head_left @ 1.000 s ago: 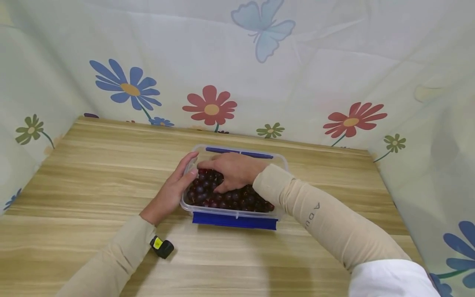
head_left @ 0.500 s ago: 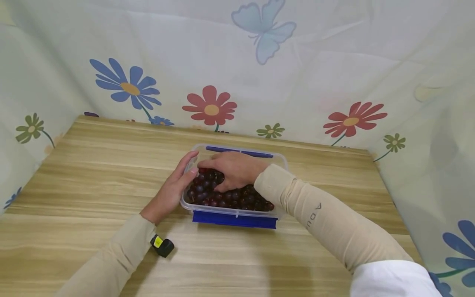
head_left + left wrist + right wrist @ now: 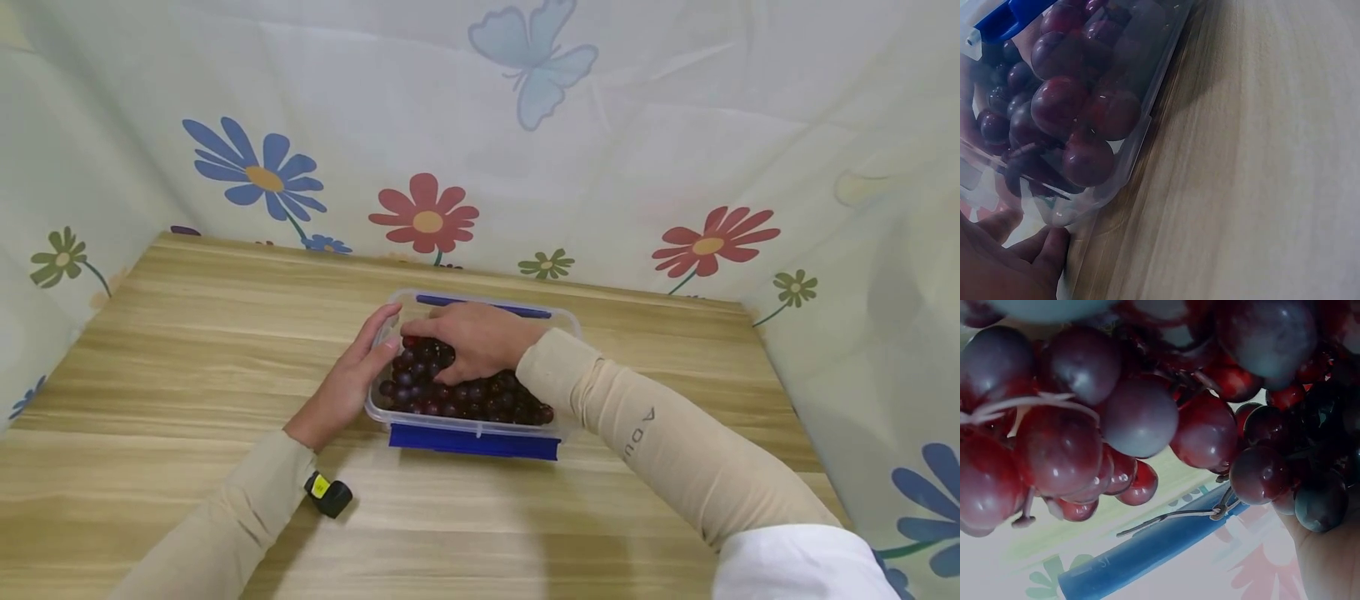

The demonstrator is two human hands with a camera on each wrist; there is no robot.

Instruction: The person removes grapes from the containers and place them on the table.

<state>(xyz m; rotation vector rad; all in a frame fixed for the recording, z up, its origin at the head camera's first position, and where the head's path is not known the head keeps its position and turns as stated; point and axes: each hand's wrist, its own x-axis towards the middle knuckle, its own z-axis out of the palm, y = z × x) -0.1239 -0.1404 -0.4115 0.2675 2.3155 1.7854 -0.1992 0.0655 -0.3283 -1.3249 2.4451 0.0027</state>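
A clear plastic food container [image 3: 442, 423] with blue clip latches [image 3: 472, 442] stands on the table, its top uncovered. Dark red-purple grapes [image 3: 408, 379] on stems fill much of it. My left hand [image 3: 348, 383] holds the container's left end, thumb over the rim and fingers outside. Low on the wall, left fingers [image 3: 1054, 250] show in the left wrist view. Inside the container, my right hand [image 3: 480, 337] grips a bunch of grapes from above; its fingertips are partly hidden among them. In the right wrist view the grapes [image 3: 1138, 415] hang close, with a bare stem below.
The wood-grain table [image 3: 225, 350] extends on all sides of the container. A white curtain [image 3: 360, 100] printed with flowers and a butterfly stands behind and at both sides. A small black device [image 3: 330, 496] is strapped to the left wrist.
My right hand has risen very slightly, and the grapes at the container's left end have shifted a little up and away from the front wall. The left hand stays in place.
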